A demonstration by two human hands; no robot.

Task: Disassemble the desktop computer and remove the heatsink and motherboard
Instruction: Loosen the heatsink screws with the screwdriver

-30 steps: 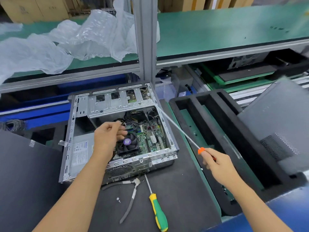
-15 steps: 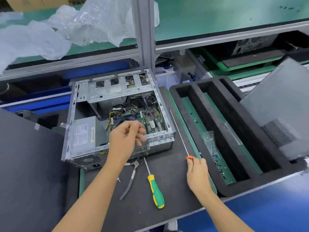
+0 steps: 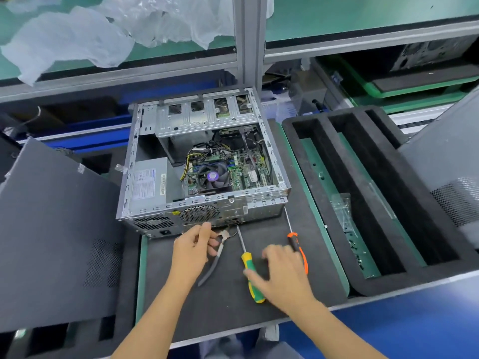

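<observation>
The desk (image 3: 233, 314) in front of you has a dark mat, and the case (image 3: 202, 161) stands on its far half with the side open toward you. To your left a grey panel (image 3: 51, 229) leans over the desk edge. To your right lies a black foam tray (image 3: 293, 156) with long slots, and a small clear bag (image 3: 342, 211) of screws lies in one slot. Above, on the green shelf (image 3: 337, 19), there is crumpled plastic wrap (image 3: 77, 35).

Inside the case, the power supply (image 3: 149, 181) sits at the near left. The motherboard (image 3: 246, 169) is on the bottom at the right, still in the case, and the heatsink (image 3: 213, 176) with its black fan and purple label sits on it, near the middle.

Three tools lie on the mat in front of the case: pliers (image 3: 215, 257), a screwdriver with green and yellow handle (image 3: 251, 275), and a thin one with orange handle (image 3: 298, 250).

Your left hand (image 3: 193, 248) rests on the pliers near their head, fingers curled around them. Your right hand (image 3: 282, 273) hovers with fingers spread wide, holding nothing, between the two screwdriver handles; it is blurred, so I cannot tell whether it touches them.
</observation>
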